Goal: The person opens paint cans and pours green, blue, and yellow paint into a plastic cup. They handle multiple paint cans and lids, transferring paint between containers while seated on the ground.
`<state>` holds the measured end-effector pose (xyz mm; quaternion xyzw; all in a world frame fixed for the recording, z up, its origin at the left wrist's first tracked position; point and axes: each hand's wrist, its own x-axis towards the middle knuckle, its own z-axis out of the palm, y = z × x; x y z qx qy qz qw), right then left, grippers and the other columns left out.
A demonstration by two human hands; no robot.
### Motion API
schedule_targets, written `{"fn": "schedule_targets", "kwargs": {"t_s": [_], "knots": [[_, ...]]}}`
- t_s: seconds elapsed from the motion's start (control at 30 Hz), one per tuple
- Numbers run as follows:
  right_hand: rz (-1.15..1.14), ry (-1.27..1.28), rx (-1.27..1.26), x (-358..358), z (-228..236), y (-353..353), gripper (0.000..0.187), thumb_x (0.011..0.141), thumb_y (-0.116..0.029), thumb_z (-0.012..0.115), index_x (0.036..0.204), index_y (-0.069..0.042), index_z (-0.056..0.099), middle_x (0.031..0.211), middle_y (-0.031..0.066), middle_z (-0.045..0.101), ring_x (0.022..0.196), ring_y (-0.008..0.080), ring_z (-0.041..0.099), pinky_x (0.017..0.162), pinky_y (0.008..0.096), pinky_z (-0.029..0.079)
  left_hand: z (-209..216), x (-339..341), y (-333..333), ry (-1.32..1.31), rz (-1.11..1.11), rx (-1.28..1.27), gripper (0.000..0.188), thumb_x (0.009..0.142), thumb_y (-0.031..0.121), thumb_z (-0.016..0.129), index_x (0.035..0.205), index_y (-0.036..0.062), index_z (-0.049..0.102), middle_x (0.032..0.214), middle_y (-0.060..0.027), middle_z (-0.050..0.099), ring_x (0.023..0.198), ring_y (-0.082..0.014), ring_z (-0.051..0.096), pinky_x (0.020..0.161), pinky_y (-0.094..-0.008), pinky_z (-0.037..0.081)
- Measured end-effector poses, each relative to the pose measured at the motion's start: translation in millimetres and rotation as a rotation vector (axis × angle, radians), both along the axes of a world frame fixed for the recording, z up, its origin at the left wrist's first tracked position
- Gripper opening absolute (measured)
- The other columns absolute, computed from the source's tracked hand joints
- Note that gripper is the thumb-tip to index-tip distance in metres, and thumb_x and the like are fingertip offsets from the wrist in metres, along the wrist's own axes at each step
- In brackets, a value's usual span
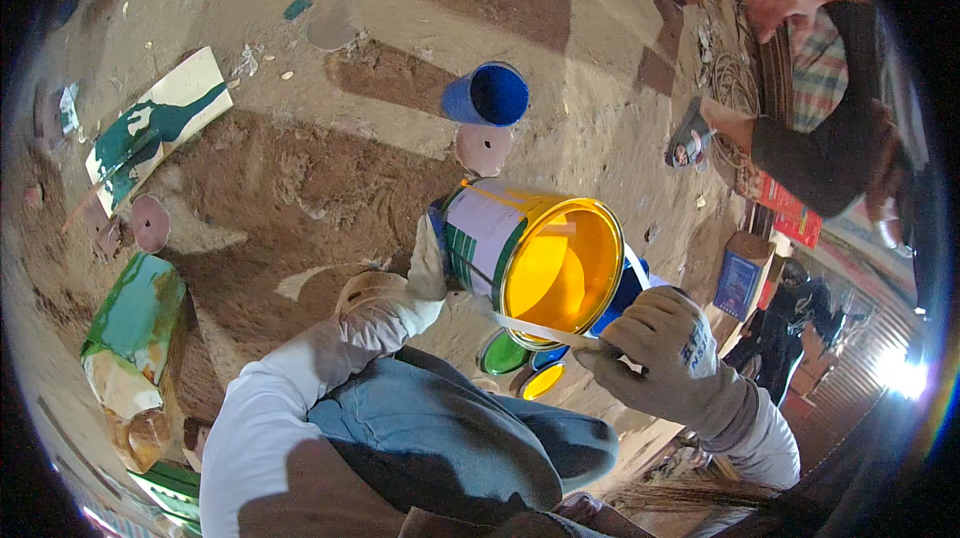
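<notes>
A metal paint can (485, 228) is tilted, its open mouth facing right and toward me, with bright yellow paint (540, 268) inside. My left hand (428, 260), in a light glove, is pressed against the can's left side; its fingers are partly hidden behind the can. In a grey work glove, my right hand (665, 343) is closed on the white strap handle (548, 331) at the can's right. Below the can lie a green-topped round piece (503, 352) and a yellow-topped one (543, 381). Part of a blue container (622, 296) shows behind the rim.
A blue cup-shaped container (487, 95) stands beyond the can, beside a pinkish disc (484, 148). At left are a paint-stained board (158, 128) and a green-stained container (138, 323). Another person (800, 128) sits at right near boxes (745, 273). A bright lamp (903, 376) shines at lower right.
</notes>
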<state>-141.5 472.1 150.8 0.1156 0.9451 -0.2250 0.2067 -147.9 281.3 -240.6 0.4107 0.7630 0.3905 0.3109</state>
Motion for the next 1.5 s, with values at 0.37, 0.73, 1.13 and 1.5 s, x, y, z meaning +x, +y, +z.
{"fn": "schedule_targets", "kwargs": {"t_s": [0.37,0.73,1.13,1.5], "knots": [[0.047,0.032,0.062,-27.6,-4.7,30.3,0.022,0.073,-0.016,0.085,0.075,-0.010,0.064,0.064,0.0032,0.060,0.060,0.0256,0.060,0.060,0.0393,0.048,42.3,25.0,60.5,-1.168,0.839,0.115,0.062,0.110,0.054,0.038,0.151,0.0075,0.046,0.144,-0.0107,0.057,0.128,-0.0199,0.057,0.110,-0.0351,0.045],[0.075,0.047,0.060,-33.3,-14.1,46.8,0.030,0.072,-0.015,0.087,0.070,-0.011,0.057,0.062,0.0030,0.056,0.056,0.0254,0.056,0.059,0.0384,0.045,62.8,44.4,85.6,-1.878,0.910,0.291,0.062,0.109,0.060,0.031,0.138,0.0137,0.058,0.126,-0.0078,0.069,0.113,-0.0213,0.067,0.101,-0.0388,0.055],[0.090,0.091,0.086,-41.2,-13.0,60.9,0.036,0.075,-0.022,0.088,0.066,-0.012,0.054,0.060,0.0009,0.053,0.054,0.0211,0.053,0.059,0.0347,0.042,92.0,19.7,107.9,-1.788,0.937,0.309,0.065,0.106,0.064,0.036,0.140,0.0129,0.056,0.129,-0.0058,0.068,0.116,-0.0213,0.066,0.102,-0.0369,0.054],[0.141,0.064,0.096,-46.9,-15.3,73.0,0.039,0.078,-0.024,0.086,0.066,-0.013,0.051,0.058,-0.0013,0.049,0.054,0.0180,0.051,0.059,0.0356,0.040,101.4,14.4,108.9,-1.695,0.953,0.317,0.064,0.107,0.063,0.036,0.142,0.0124,0.054,0.131,-0.0060,0.066,0.118,-0.0203,0.064,0.104,-0.0365,0.052]]}}
